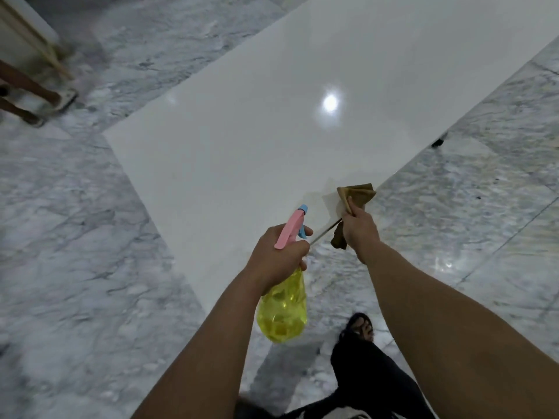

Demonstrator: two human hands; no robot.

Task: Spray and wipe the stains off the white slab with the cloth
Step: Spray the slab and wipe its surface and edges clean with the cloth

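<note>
A large glossy white slab (272,122) lies on the marble floor, running from the centre to the upper right. My left hand (278,255) grips a yellow spray bottle (282,309) by its neck, below its pink and blue trigger head, which points toward the slab's near corner. My right hand (360,231) holds a brown cloth (357,195) above the slab's near right edge; part of the cloth hangs below the fist. A faint brownish stain (331,201) shows on the slab just left of the cloth.
Grey veined marble floor (75,252) surrounds the slab. Wooden furniture legs (36,89) stand at the upper left. A small dark object (439,142) sits by the slab's right edge. My foot (361,328) in dark footwear and my dark trouser leg are at the bottom.
</note>
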